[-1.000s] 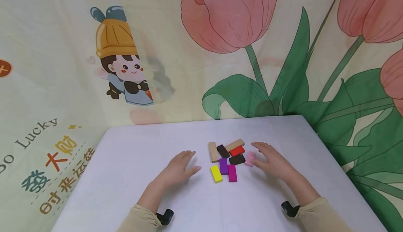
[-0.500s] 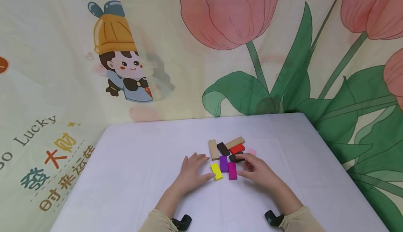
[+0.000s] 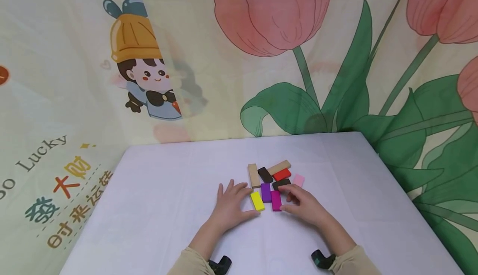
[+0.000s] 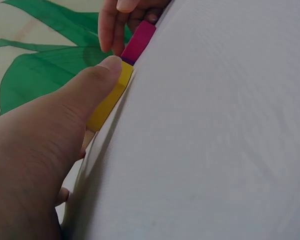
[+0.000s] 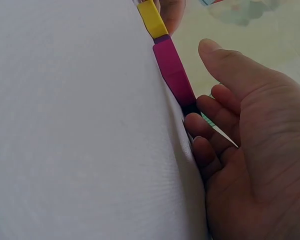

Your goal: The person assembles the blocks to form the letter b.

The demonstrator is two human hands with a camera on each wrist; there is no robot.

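**Q:** Head view, contact check: where do the fingers of each hand sit against the blocks?

**A:** Left hand [image 3: 230, 203]: fingers spread and nearly straight, flat on the white table [image 3: 160, 192]. The thumb [image 4: 97, 80] presses the near left edge of the yellow block [image 3: 257, 200]. Right hand [image 3: 301, 203]: fingers loosely bent. Their tips [image 5: 202, 107] touch the right side of the magenta block [image 3: 276, 200]; the thumb stands apart above them. Neither hand curls round a block.

**Q:** How do the blocks lie relative to the fingers?

**A:** Both lie flat, long axes running away from the person, the yellow one slightly tilted. The purple block [image 3: 265, 192] sits between them and a little farther off. The yellow block lies to the right of the left fingers; the magenta block lies to the left of the right fingers. Each hand is nearest its own block.

**Q:** Hand pose?

**A:** Palms down, wrists low, forearms converging on the cluster from the near edge.

**Q:** Beyond the fingers?

**A:** Black [image 3: 281, 183], red [image 3: 281, 174], dark brown [image 3: 265, 175], two tan [image 3: 254, 175] and pink [image 3: 298, 180] blocks lie farther back; the right fingertips reach close to the black one.
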